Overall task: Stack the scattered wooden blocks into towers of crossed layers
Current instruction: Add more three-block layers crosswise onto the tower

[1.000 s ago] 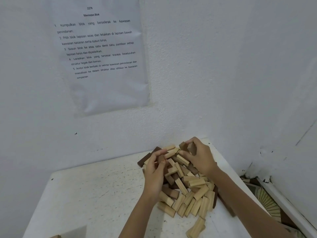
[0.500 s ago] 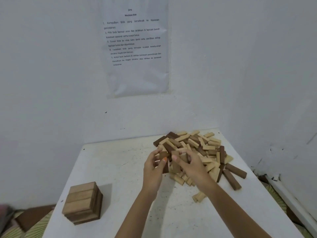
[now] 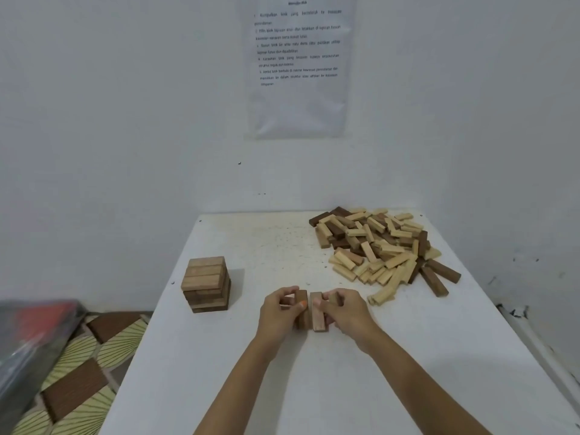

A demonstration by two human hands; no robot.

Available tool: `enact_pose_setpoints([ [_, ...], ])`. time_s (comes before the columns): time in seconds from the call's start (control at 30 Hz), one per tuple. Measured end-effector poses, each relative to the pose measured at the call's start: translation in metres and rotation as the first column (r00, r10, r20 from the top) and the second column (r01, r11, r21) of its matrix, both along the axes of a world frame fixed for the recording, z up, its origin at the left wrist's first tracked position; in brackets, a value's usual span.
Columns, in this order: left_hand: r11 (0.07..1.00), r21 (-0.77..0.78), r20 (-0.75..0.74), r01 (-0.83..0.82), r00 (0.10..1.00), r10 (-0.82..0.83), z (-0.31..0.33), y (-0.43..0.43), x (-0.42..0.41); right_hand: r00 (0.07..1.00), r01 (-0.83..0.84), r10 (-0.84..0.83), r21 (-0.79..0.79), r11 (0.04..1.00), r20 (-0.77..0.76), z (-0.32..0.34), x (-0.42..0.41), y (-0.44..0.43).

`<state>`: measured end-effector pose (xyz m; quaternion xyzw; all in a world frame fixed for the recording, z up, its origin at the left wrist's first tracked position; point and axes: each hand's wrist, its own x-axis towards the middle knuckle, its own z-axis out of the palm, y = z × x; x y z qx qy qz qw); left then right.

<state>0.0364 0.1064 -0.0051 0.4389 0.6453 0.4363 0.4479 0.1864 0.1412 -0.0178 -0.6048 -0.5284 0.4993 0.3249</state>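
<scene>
**White worktop, two blocks held side by side**

White walls met in a corner behind a white, speckled worktop (image 3: pixel 282 387), and a printed sheet (image 3: pixel 298 67) hung on the back wall, its lines too small to read.

A loose pile of blocks (image 3: pixel 376 246) lay at the far right of the worktop. Most were pale wood, mixed with some dark brown ones, and they crossed each other at all angles. A short tower (image 3: pixel 207 284) of mid-brown blocks stood at the left edge, its layers crossed and its top layer a row of blocks laid side by side.

Near the middle, well apart from both, the left hand (image 3: pixel 279 312) curled its fingers round a dark brown block (image 3: pixel 302 298). The right hand (image 3: pixel 345 312) pinched a reddish-brown block (image 3: pixel 318 315) just beside it. The two blocks ran lengthwise away from the person, almost touching.

Fingers covered much of the dark block. Whether either block rested on the worktop could not be told, nor whether the right hand held a second piece. Lower left, a blurred grey and red thing (image 3: pixel 31 334) lay over a patterned floor covering (image 3: pixel 78 372).
</scene>
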Motion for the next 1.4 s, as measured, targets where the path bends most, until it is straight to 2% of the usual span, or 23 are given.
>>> enact_pose_setpoints([
  [0.2, 1.000, -0.006, -0.064, 0.027, 0.998, -0.027, -0.013, -0.012, -0.004, 0.999, 0.008, -0.011, 0.055, 0.998, 0.044, 0.005, -0.007, -0.017],
  [0.3, 1.000, 0.028, -0.148, 0.014, 0.989, -0.010, -0.016, -0.012, 0.000, 0.999, -0.020, 0.017, 0.057, 0.998, 0.049, 0.011, -0.007, -0.024],
  [0.4, 0.999, 0.048, -0.161, 0.002, 0.987, 0.006, -0.018, -0.012, 0.002, 0.999, 0.030, -0.028, -0.037, 0.999, 0.047, 0.014, -0.006, -0.021],
  [0.5, 0.998, 0.055, -0.103, -0.008, 0.995, 0.014, -0.019, -0.013, -0.002, 0.992, 0.099, -0.111, -0.188, 0.977, -0.056, 0.018, 0.000, -0.016],
  [0.73, 0.996, 0.079, -0.036, 0.052, 0.998, -0.049, -0.019, -0.018, -0.009, 0.992, 0.115, -0.116, 0.017, 0.993, 0.044, 0.009, 0.013, -0.019],
  [0.83, 0.994, 0.076, -0.022, 0.081, 0.997, -0.079, -0.020, -0.019, -0.008, 0.990, 0.116, -0.120, 0.058, 0.992, 0.073, 0.003, 0.012, -0.021],
  [1.0, 0.991, 0.095, -0.057, 0.095, 0.994, -0.090, -0.019, -0.022, -0.003, 0.988, 0.097, -0.111, 0.139, 0.986, 0.103, 0.002, 0.008, -0.025],
  [1.1, 0.982, 0.099, -0.113, 0.161, 0.982, -0.149, -0.018, -0.023, -0.003, 0.996, 0.033, -0.045, 0.141, 0.990, 0.083, 0.006, 0.008, -0.033],
  [1.27, 0.973, 0.091, -0.185, 0.211, 0.964, -0.191, -0.020, -0.023, -0.005, 0.953, -0.260, 0.222, 0.180, 0.949, 0.207, 0.000, 0.017, -0.049],
  [1.4, 0.963, 0.072, -0.203, 0.259, 0.949, -0.240, -0.016, -0.024, -0.008, 0.943, -0.304, 0.268, 0.187, 0.934, 0.198, 0.001, 0.027, -0.045],
])
